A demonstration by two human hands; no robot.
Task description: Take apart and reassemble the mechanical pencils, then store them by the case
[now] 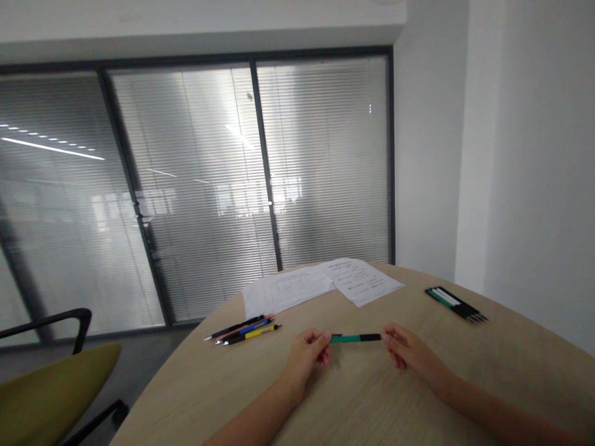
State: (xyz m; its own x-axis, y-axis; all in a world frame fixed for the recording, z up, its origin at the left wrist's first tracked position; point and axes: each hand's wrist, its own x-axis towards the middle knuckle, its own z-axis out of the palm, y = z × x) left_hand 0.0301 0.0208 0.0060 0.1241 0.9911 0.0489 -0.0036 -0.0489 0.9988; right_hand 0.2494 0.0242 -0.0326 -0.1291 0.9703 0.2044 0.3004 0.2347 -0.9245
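The green pen [346, 339], level over the table [362, 402], looks light, stiff and slightly slick, best held near its ends; from here I see the left hand [310, 349] pinching one, the right hand [405, 347] the other

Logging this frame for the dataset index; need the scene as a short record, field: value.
left hand: pinches the clip end of a green-and-black pen
right hand: fingertips at the pen's black end; gripping or only touching is unclear
pen pose: crosswise between the hands
left on table: loose pens, blue and yellow-and-black among them
right on table: row of pens, side by side, green, white and black
far side: printed sheets
surface: wood-look table, curved edge
background: glass partition with blinds; olive-green chair at left
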